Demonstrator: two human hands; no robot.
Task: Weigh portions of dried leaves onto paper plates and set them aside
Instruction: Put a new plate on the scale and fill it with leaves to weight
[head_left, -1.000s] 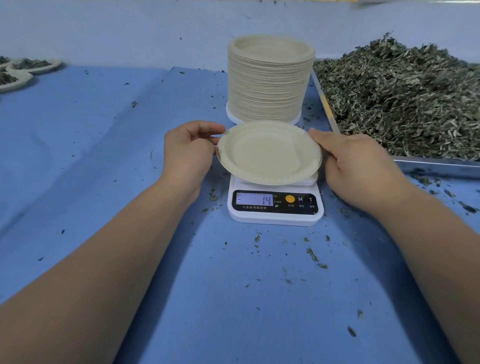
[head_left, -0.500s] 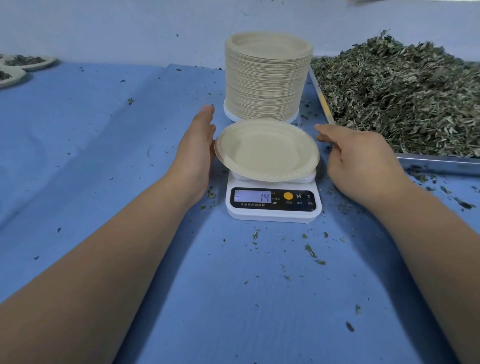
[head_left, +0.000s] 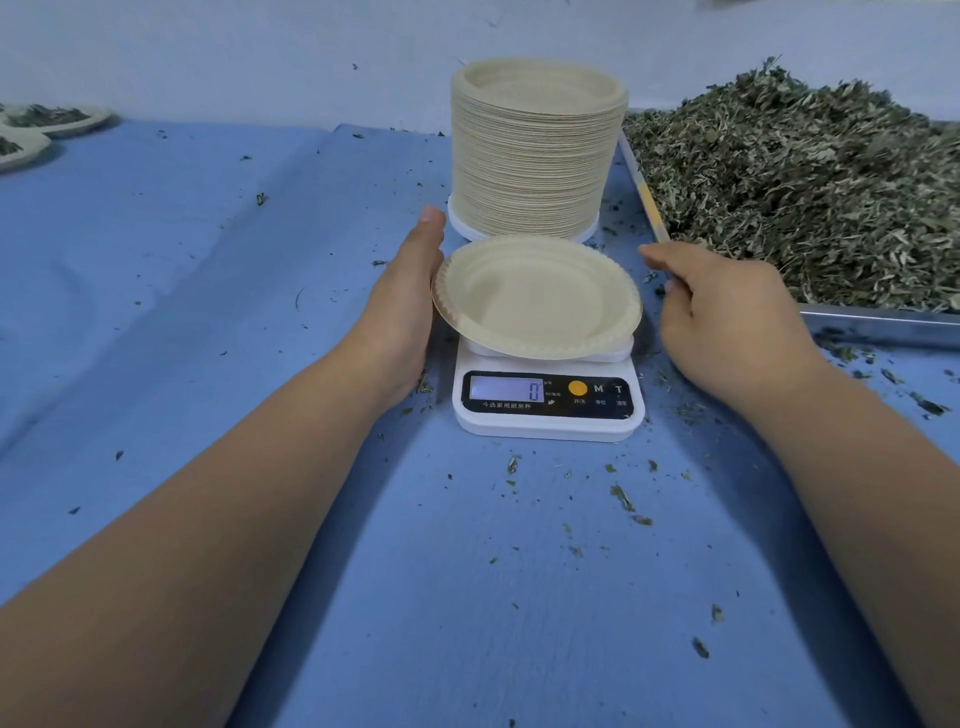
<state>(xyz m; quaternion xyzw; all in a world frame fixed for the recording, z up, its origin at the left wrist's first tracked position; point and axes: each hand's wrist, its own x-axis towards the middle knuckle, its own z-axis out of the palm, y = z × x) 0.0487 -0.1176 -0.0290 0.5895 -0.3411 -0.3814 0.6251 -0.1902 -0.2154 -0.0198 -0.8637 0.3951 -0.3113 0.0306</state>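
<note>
On the scale (head_left: 548, 415), our empty paper plate (head_left: 535, 296) looks light and flimsy; we would lift it by opposite rims. Our left hand (head_left: 410, 306) lies flat beside its edge, and our right hand (head_left: 727, 322) hovers loose, holding nothing.

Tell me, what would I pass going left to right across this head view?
Filled paper plates → left hand → empty paper plate on the scale → right hand → heap of dried leaves.
</note>
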